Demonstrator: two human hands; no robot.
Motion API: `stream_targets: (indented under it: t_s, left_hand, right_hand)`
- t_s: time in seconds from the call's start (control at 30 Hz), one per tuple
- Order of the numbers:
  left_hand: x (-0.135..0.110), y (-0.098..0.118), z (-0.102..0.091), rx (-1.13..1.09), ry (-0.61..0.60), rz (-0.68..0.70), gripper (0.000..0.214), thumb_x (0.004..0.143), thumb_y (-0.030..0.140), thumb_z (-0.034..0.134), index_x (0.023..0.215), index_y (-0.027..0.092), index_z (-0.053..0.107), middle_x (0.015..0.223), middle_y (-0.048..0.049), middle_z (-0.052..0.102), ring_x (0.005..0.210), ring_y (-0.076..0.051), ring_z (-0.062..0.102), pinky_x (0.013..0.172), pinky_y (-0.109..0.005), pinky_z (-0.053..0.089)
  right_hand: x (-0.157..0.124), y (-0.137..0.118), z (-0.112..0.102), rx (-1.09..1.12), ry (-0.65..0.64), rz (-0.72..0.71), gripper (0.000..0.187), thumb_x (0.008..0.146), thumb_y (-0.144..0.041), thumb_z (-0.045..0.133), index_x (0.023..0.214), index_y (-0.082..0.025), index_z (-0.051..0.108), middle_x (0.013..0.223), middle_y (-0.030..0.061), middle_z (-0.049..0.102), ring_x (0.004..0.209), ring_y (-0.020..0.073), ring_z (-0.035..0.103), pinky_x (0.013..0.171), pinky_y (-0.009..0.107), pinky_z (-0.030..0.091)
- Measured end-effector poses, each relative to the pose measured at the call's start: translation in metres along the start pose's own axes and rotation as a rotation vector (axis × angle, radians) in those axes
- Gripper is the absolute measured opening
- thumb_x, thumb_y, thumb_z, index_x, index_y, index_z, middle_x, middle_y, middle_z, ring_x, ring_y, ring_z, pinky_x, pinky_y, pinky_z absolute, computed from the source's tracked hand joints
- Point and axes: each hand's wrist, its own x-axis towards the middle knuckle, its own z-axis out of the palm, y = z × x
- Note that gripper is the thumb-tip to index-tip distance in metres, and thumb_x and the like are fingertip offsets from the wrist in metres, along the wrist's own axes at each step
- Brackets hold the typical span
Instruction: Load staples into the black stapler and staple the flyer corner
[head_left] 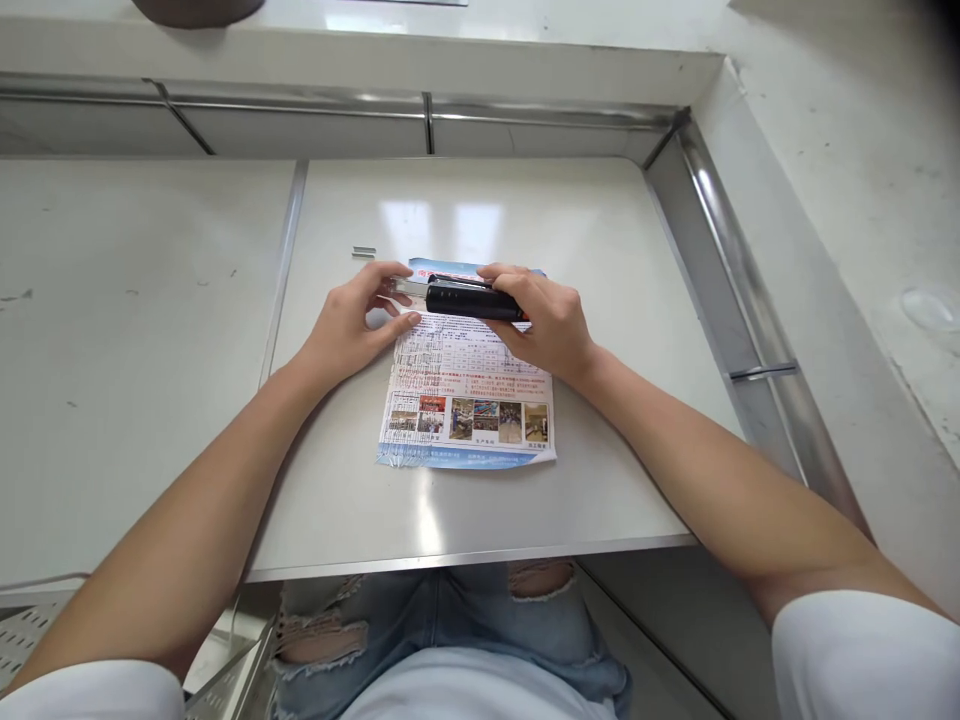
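A black stapler (469, 299) lies crosswise over the upper part of a printed sheet (480, 380), its silver front end pointing left. My right hand (546, 315) is wrapped round the stapler's right end, thumb on the near side and fingers on the far side. The fingers of my left hand (364, 312) are bent about the silver front end, with the thumb on the near side over the sheet. Rows of thin silvery marks run down the sheet's left side. Just beyond my left hand, two short staple strips (364, 252) rest on the table.
The white tabletop (600, 470) has a metal-trimmed front edge and a seam (283, 265) on the left. Metal rails (555, 113) run along the back and right by the wall. At the top left stands a dark round object (196, 10), cut off by the frame.
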Motion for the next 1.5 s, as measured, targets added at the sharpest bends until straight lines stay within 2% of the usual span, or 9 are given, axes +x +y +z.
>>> stream_targets:
  t_s: [0.27,0.43,0.77,0.9,1.07,1.17,1.23,1.37,1.5]
  left_hand:
    - [0.003,0.005,0.001,-0.400,0.057,-0.154,0.048,0.090,0.051,0.085,0.126,0.025,0.067,0.108,-0.0081,0.075,0.092,-0.021,0.076,0.085,-0.038,0.067]
    - [0.004,0.003,0.000,-0.703,-0.081,-0.336,0.050,0.088,0.060,0.086,0.116,0.020,0.075,0.092,-0.0086,0.078,0.085,-0.022,0.080,0.080,-0.036,0.071]
    - [0.004,0.002,-0.003,-0.717,-0.087,-0.467,0.031,0.090,0.041,0.089,0.106,0.016,0.081,0.083,-0.0090,0.078,0.080,-0.022,0.082,0.078,-0.033,0.073]
    - [0.005,0.005,-0.004,-0.711,-0.099,-0.469,0.032,0.086,0.041,0.091,0.106,0.017,0.081,0.089,-0.0091,0.080,0.078,-0.021,0.081,0.074,-0.031,0.072]
    - [0.005,0.004,-0.004,-0.711,-0.096,-0.447,0.030,0.085,0.039,0.090,0.104,0.017,0.081,0.088,-0.0085,0.079,0.071,-0.019,0.078,0.069,-0.031,0.070]
    - [0.006,0.002,-0.005,-0.703,-0.009,-0.385,0.021,0.089,0.038,0.084,0.102,0.020,0.082,0.083,-0.0056,0.077,0.065,-0.016,0.073,0.066,-0.030,0.068]
    - [0.007,0.002,-0.006,-0.667,0.097,-0.323,0.017,0.091,0.039,0.082,0.097,0.023,0.082,0.085,-0.0037,0.075,0.062,-0.013,0.069,0.062,-0.029,0.065]
    - [0.007,0.002,-0.007,-0.588,0.250,-0.238,0.019,0.093,0.046,0.082,0.092,0.027,0.079,0.084,0.0004,0.071,0.060,-0.010,0.063,0.055,-0.025,0.059]
    - [0.007,0.000,-0.006,-0.560,0.238,-0.221,0.023,0.091,0.048,0.084,0.092,0.026,0.080,0.085,-0.0005,0.072,0.058,-0.009,0.062,0.052,-0.025,0.056]
  right_hand:
    - [0.001,-0.005,-0.005,-0.070,-0.046,-0.108,0.025,0.108,-0.037,0.060,0.131,-0.038,0.072,0.126,0.0026,0.080,0.131,0.0304,0.071,0.102,0.054,0.060]
    - [0.003,-0.005,-0.007,-0.065,-0.109,-0.173,0.020,0.107,-0.040,0.066,0.125,-0.042,0.074,0.128,-0.0006,0.079,0.133,0.0295,0.069,0.102,0.054,0.059]
    - [0.006,-0.010,-0.007,-0.092,-0.172,-0.128,0.023,0.103,-0.050,0.072,0.125,-0.042,0.074,0.130,-0.0006,0.078,0.130,0.0303,0.069,0.101,0.054,0.061]
    - [0.004,-0.010,-0.007,-0.101,-0.127,-0.094,0.024,0.103,-0.049,0.071,0.126,-0.043,0.074,0.129,-0.0003,0.077,0.129,0.0304,0.068,0.102,0.054,0.058]
    - [0.002,-0.007,-0.004,-0.102,0.027,0.001,0.020,0.105,-0.043,0.067,0.124,-0.040,0.073,0.121,0.0028,0.077,0.129,0.0351,0.065,0.105,0.063,0.052]
    - [0.003,-0.004,-0.004,-0.064,0.122,0.094,0.016,0.102,-0.039,0.067,0.117,-0.036,0.073,0.117,0.0047,0.076,0.123,0.0349,0.066,0.104,0.063,0.052]
    - [0.005,-0.001,-0.007,-0.004,0.141,0.152,0.016,0.097,-0.038,0.070,0.112,-0.032,0.072,0.117,0.0063,0.075,0.115,0.0324,0.067,0.098,0.056,0.055]
    - [0.007,0.011,-0.012,0.127,0.024,0.220,0.020,0.084,-0.036,0.075,0.100,-0.024,0.070,0.095,0.0042,0.073,0.088,0.0236,0.066,0.075,0.039,0.053]
    - [0.007,0.018,-0.013,0.187,-0.114,0.233,0.021,0.074,-0.032,0.074,0.092,-0.021,0.071,0.080,0.0003,0.069,0.074,0.0192,0.060,0.068,0.034,0.046]
